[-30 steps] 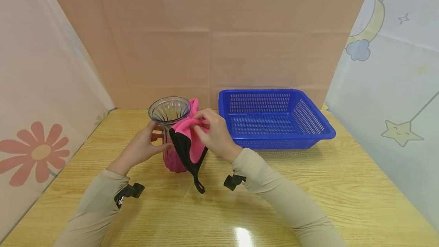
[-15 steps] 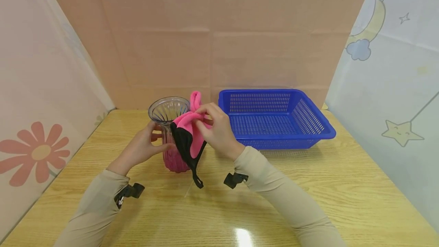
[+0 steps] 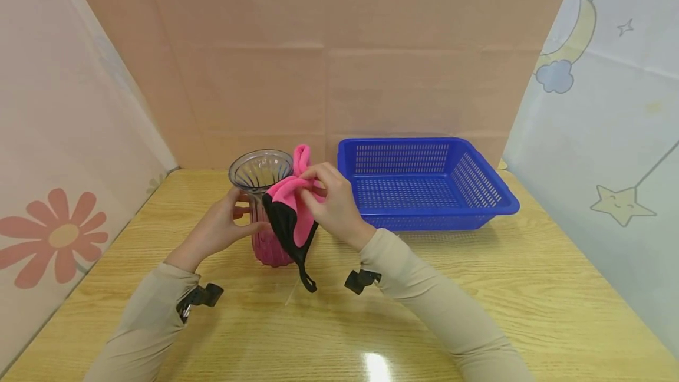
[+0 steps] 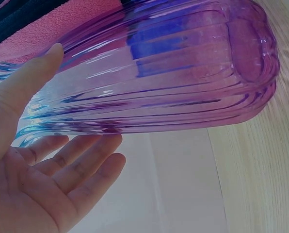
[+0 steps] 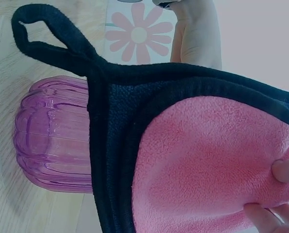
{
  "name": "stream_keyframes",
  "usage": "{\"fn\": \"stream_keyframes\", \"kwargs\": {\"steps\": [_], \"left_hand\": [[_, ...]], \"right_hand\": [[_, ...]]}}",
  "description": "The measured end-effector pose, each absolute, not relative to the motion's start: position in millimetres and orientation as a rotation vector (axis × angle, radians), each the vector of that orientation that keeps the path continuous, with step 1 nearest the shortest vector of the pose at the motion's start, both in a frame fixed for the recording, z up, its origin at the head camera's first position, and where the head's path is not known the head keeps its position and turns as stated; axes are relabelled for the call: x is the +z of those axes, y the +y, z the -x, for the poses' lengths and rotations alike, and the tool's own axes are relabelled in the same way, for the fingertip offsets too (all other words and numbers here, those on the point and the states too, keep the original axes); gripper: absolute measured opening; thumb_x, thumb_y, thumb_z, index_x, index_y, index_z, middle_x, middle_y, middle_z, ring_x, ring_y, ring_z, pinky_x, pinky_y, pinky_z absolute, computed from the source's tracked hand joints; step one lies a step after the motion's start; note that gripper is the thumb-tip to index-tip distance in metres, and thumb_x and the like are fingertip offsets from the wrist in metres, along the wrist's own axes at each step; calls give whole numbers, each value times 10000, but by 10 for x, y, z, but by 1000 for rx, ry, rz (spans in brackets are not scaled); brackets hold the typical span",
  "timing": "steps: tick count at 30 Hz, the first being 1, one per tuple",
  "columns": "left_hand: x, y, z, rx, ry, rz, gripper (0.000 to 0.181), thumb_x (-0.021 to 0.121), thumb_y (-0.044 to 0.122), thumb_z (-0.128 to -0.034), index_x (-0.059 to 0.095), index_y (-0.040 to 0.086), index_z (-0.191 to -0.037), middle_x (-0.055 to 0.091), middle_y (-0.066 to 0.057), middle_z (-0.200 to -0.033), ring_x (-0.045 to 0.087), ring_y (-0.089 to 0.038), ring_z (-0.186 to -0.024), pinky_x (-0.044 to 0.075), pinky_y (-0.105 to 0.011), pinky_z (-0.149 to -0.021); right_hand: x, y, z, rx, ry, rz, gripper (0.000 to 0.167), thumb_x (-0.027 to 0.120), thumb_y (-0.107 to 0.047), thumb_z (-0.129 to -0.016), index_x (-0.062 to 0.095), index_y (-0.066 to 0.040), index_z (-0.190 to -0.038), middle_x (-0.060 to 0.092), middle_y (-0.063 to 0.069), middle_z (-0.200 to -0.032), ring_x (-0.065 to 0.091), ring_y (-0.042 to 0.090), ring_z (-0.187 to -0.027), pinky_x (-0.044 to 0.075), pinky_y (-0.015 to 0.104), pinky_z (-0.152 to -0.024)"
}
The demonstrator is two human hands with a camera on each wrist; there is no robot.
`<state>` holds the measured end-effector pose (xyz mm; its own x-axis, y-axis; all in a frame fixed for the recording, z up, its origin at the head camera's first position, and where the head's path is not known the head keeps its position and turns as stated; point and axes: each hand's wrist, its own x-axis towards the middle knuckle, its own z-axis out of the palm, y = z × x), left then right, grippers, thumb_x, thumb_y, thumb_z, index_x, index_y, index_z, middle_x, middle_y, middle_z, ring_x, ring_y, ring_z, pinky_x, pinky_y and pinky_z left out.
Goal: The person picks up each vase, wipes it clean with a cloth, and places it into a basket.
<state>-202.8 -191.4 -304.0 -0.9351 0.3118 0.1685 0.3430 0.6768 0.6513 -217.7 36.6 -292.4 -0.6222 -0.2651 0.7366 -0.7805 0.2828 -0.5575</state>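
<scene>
A ribbed glass vase (image 3: 263, 211), clear at its flared rim and pink-purple toward its base, stands upright on the table. My left hand (image 3: 217, 226) holds it around the neck from the left; in the left wrist view the thumb and fingers of this hand (image 4: 52, 165) lie on opposite sides of the glass (image 4: 183, 82). At the vase's right side, my right hand (image 3: 336, 202) pinches a pink cloth (image 3: 302, 217) with black edging and a hanging loop. The right wrist view shows the fingertips of that hand (image 5: 275, 194) on the pink fabric (image 5: 198, 150), with the purple base (image 5: 57, 136) behind.
A blue perforated basket (image 3: 429, 220) sits at the back right of the wooden table (image 3: 424, 323). Behind the table hangs a plain peach-coloured sheet (image 3: 323, 46), with patterned sheets at both sides. A thin clear strip lies near the vase's base.
The right hand and the pinched cloth have risen slightly along the vase's side, and then come down a little. The left hand keeps its hold on the vase.
</scene>
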Motion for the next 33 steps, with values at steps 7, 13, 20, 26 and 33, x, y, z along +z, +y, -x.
{"fn": "stream_keyframes", "kwargs": {"steps": [7, 13, 20, 26, 33], "left_hand": [[-3038, -1911, 2024, -1107, -2847, 543, 875, 736, 258, -803, 184, 50, -1449, 507, -289, -1238, 552, -489, -1122, 500, -557, -901], [-3038, -1915, 2032, -1105, -2846, 542, 836, 732, 228, -810, 209, 37, -1433, 506, -292, -1237, 553, -490, -1119, 507, -553, -895], [-3051, -1918, 2038, -1114, -2843, 551, 825, 727, 172, -810, 204, 48, -1435, 510, -286, -1230, 558, -487, -1114, 519, -545, -879], [-3050, -1922, 2045, -1106, -2838, 558, 790, 717, 147, -812, 224, 36, -1419, 508, -293, -1235, 562, -490, -1103, 523, -546, -873], [-3051, -1926, 2051, -1096, -2828, 569, 736, 699, 95, -805, 258, 22, -1391, 509, -301, -1239, 572, -485, -1094, 507, -555, -893]], "right_hand": [[-2946, 352, 2174, 1331, -2050, -928, 108, 629, 69, -815, 593, 37, -912, 576, 163, -923, 620, 242, -882, 577, 214, -752], [-2979, 338, 2176, 1302, -2075, -926, 122, 639, 70, -811, 594, 34, -919, 577, 159, -921, 618, 235, -878, 579, 213, -749], [-3005, 319, 2164, 1283, -2106, -934, 117, 655, 47, -813, 592, 26, -909, 588, 164, -936, 623, 244, -909, 583, 236, -755], [-3028, 298, 2162, 1265, -2144, -935, 108, 651, 38, -821, 594, 19, -910, 594, 161, -945, 603, 232, -904, 586, 260, -772], [-3077, 272, 2154, 1252, -2211, -944, 104, 651, 26, -824, 598, 9, -913, 604, 150, -943, 613, 227, -904, 590, 306, -785]]}}
